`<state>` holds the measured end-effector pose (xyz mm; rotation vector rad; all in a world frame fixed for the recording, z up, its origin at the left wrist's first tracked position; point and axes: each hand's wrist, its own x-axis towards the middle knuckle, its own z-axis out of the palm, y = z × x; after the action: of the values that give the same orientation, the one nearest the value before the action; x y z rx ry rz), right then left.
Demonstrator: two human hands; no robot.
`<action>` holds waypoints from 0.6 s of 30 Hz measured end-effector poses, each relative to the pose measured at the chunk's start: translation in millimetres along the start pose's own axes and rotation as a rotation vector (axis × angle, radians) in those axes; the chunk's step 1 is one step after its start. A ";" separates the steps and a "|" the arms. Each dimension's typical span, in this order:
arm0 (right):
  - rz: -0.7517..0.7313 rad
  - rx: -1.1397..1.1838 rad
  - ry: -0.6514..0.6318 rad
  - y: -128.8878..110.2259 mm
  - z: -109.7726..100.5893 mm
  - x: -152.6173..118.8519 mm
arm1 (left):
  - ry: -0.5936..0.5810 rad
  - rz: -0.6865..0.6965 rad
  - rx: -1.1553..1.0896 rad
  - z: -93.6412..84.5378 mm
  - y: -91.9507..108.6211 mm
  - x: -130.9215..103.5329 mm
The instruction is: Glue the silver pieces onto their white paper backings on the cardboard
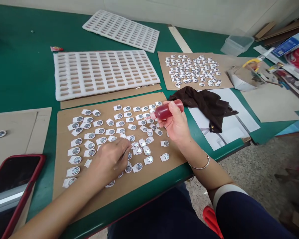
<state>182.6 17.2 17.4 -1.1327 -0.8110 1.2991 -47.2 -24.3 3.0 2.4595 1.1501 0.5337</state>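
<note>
My right hand (176, 124) is wrapped round a small squeeze bottle (164, 111) of red liquid, tilted so that its thin nozzle points left and down over the small white tabs with round silver discs (91, 152). These lie in loose rows on a brown cardboard sheet (173, 167) in front of me. Low over the middle of the sheet is my left hand (114, 156), its fingers bent and pressed together among the tabs. Whatever those fingertips hold, if anything, is hidden. Both hand and forearm cover some tabs.
Two white slotted trays (102, 74) lie at the back. More tabs sit on another cardboard sheet (165, 71) at back right, near a dark brown cloth (204, 103) and a clear plastic box (235, 44). A red-cased phone (13, 179) lies left.
</note>
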 end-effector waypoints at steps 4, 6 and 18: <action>-0.002 -0.023 -0.012 -4.0 6.8 -0.2 | -0.008 0.048 0.056 8.1 -1.3 -9.4; -0.022 -0.060 -0.076 -10.6 13.3 -1.0 | -0.002 0.067 0.092 10.4 -1.8 -12.5; -0.198 -0.460 -0.225 4.6 48.7 -7.7 | 0.145 0.296 0.554 29.8 20.5 -12.8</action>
<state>134.2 17.8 28.2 -1.2348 -1.4058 1.1140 -27.2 -51.7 -15.1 3.1457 1.1059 0.5371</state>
